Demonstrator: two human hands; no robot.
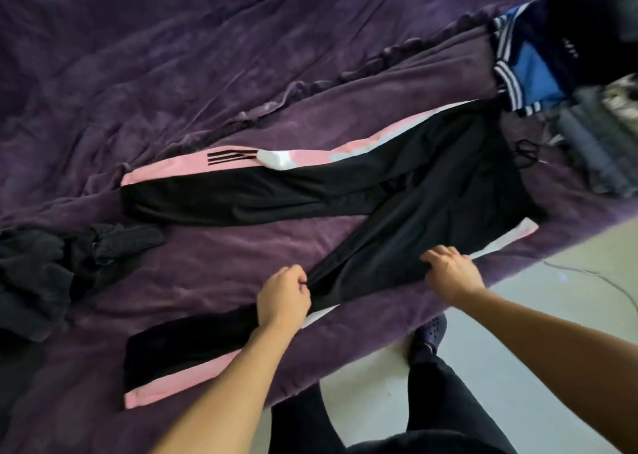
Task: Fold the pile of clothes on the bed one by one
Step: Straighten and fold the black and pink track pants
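Observation:
Black track pants with pink and white side stripes lie spread on the purple bed cover, legs apart, waistband to the right. My left hand grips the near leg around its knee. My right hand grips the same leg higher up, by the thigh. A pile of clothes in navy, blue and white stripes sits at the far right of the bed.
A crumpled black garment lies on the bed to the left. The bed's near edge runs diagonally, with pale floor beyond it. My leg and a dark shoe stand by that edge. A thin cable crosses the floor.

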